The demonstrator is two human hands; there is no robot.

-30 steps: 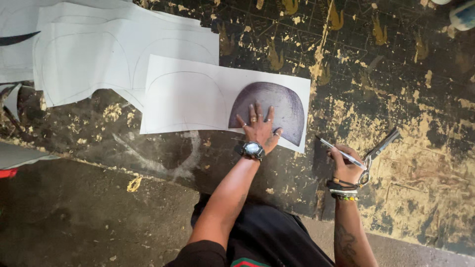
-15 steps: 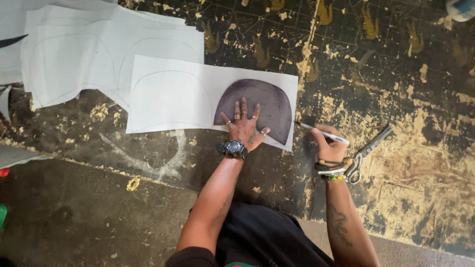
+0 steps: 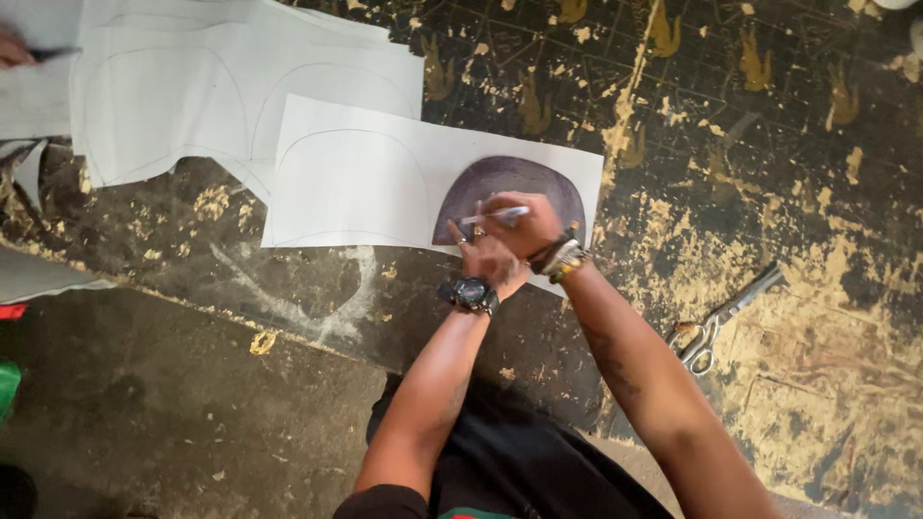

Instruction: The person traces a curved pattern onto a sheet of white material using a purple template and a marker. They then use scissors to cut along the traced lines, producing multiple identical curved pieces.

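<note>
Your left hand point(image 3: 486, 252) lay flat, fingers spread, pressing the dark purple-grey dome-shaped template point(image 3: 508, 183) onto the white paper sheet point(image 3: 356, 178). That grip was open, holding nothing, only bearing down. Your right hand point(image 3: 527, 229) crossed over the left, its grip closed around the slim white marking pencil point(image 3: 495, 215), whose tip pointed left across the lower part of the template.

The likeliest trouble, as I judged it, was the template sliding. With your wrists crossed, the right arm leaned over the left, and any nudge could have shifted the dome shape mid-line and spoiled the outline. The sheet itself rested loose on the worn black-and-yellow desk point(image 3: 769, 144), partly overlapping the stack of other white pattern sheets point(image 3: 192, 86), so it could have crept along with the template. The pencil sat well inside the dome's edge, not at its rim, so a stroke from there would have marked the template instead of the paper.

The template lay directly beneath both of your hands, touching the left palm, with its curved top clear beyond your fingers. The metal scissors point(image 3: 716, 322) lay well apart to your right, beside your right forearm.
</note>
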